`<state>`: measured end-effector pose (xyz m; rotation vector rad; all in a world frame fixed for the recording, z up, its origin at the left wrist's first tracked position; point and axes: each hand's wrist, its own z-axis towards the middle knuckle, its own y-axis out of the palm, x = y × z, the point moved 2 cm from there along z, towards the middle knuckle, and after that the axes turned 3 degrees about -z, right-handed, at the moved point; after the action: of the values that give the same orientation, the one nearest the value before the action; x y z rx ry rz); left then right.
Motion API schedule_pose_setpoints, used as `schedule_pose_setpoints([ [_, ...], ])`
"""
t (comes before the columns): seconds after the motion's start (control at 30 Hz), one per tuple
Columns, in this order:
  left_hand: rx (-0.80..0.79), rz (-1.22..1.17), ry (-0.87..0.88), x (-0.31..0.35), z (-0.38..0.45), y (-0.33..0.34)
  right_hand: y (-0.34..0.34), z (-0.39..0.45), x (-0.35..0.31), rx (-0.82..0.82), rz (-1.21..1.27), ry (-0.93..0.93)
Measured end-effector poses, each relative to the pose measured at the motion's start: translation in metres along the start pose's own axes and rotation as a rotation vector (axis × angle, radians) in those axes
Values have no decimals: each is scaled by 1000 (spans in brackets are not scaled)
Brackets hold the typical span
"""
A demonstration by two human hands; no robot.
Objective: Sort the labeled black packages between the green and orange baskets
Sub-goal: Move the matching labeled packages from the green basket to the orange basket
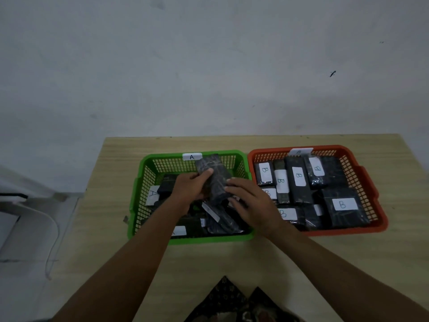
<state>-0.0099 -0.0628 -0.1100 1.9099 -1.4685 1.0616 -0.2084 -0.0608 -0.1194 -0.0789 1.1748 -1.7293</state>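
Note:
A green basket tagged A stands on the wooden table beside an orange basket tagged B. Over the green basket, my left hand grips a long black package, tilted up, its label hidden from view. My right hand touches the package's lower end with spread fingers. Below the hands lie several black packages, one showing an A label. The orange basket holds several black packages with white B labels.
The table meets a grey wall at its far edge. A white chair stands left of the table. Patterned dark cloth shows at the near table edge.

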Motion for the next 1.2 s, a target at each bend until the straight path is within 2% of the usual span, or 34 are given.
schedule_pose_setpoints([
  [0.07, -57, -144, -105, 0, -1, 5, -5, -6, -1, -14, 20, -6],
  [0.13, -96, -210, -120, -1, -3, 8, -11, -4, -3, -16, 74, 85],
  [0.2, -108, -201, -98, -1, -5, 9, -21, 8, -1, 87, 196, 364],
  [0.27, -44, -166, -71, 2, -7, 7, -29, 22, 7, 239, 374, 666],
  [0.37, 45, -94, 32, 7, -9, 6, -31, 32, 21, 325, 660, 928],
  [0.57, 35, -235, 71, 9, -16, 12, -33, 22, 26, 303, 876, 1060],
  [0.67, -45, -232, 33, 4, -17, 26, -37, 12, 29, 330, 1022, 1166],
  [0.83, -230, -79, 5, 2, -22, 82, -63, -12, 46, 666, 1241, 1355],
  [1.0, -364, 151, 86, 10, -29, 151, -104, -44, 80, 641, 1022, 1403],
  [1.13, -400, 114, 84, 17, -27, 207, -140, -60, 111, 392, 823, 1309],
  [1.2, -402, 115, 57, 15, -23, 233, -159, -68, 129, 324, 547, 1232],
])
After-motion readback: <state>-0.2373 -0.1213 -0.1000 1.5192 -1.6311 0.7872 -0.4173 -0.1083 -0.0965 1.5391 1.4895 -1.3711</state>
